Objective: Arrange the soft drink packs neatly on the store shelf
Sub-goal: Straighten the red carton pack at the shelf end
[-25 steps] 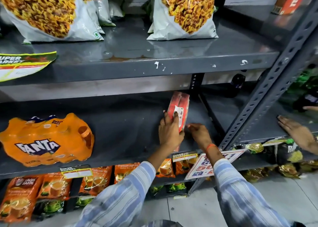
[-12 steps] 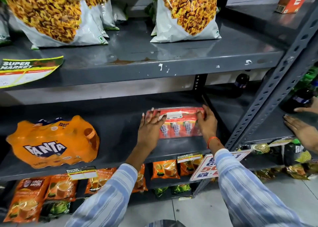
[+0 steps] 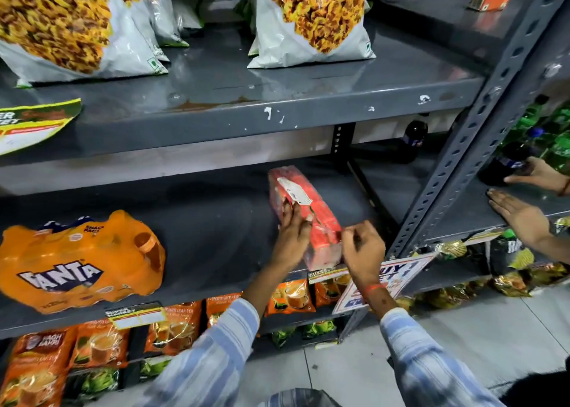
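The red drink pack (image 3: 303,212) lies at the middle shelf (image 3: 216,221) front, two o'clock from the Fanta pack (image 3: 77,261). The left hand (image 3: 291,237) presses flat, fingers spread; the right hand (image 3: 364,252) pinches its near end. It looks stiff, light, film-slick; best held by the ends.

— Where did the packs sit on the middle shelf (image 3: 216,240)?
— The Fanta pack (image 3: 77,261) lay at its left front edge; the slim drink pack (image 3: 320,221) lay slantwise near the right front corner.
— And the hands?
— The left hand (image 3: 291,237) lay on it, the right hand (image 3: 364,249) at its front end.
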`<action>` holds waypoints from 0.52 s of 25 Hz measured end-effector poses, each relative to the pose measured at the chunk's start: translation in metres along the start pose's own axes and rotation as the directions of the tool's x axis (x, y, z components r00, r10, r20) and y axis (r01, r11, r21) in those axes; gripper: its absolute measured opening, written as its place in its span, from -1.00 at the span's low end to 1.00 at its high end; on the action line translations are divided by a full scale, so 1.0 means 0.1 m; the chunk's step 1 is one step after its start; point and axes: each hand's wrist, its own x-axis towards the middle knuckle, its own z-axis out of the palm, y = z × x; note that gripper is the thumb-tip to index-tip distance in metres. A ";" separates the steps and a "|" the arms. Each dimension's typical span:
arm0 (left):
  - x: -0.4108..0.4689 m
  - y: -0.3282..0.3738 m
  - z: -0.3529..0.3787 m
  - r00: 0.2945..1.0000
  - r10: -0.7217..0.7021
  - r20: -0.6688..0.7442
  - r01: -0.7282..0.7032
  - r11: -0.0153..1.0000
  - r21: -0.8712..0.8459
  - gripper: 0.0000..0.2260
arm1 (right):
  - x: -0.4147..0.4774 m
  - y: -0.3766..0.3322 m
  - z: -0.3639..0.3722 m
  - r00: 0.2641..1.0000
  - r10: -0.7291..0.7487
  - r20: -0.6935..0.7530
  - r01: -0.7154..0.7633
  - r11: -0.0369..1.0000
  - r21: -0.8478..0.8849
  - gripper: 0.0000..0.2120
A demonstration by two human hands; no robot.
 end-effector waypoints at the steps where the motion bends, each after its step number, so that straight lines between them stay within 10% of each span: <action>1: 0.06 -0.03 -0.09 1.000 0.028 -0.002 -0.028 0.999 0.039 -0.58 | -0.13 -0.02 0.02 0.995 -0.070 0.065 0.072 0.997 -0.025 -0.73; 5: 0.32 -0.06 -0.47 0.978 0.144 0.153 -0.170 0.971 0.170 -0.67 | -0.49 -0.09 0.15 0.902 -0.310 0.301 0.339 0.940 -0.046 -0.71; 9: 0.40 -0.06 -0.67 0.950 -0.047 0.310 -0.099 0.893 0.439 -0.53 | -0.52 -0.19 0.29 0.770 -0.320 0.552 0.377 0.926 0.011 -0.55; 13: 0.17 -0.17 -0.63 0.999 0.008 -0.043 0.009 0.923 0.386 -0.48 | -0.24 -0.25 0.16 0.906 -0.187 0.379 0.212 0.977 -0.025 -0.53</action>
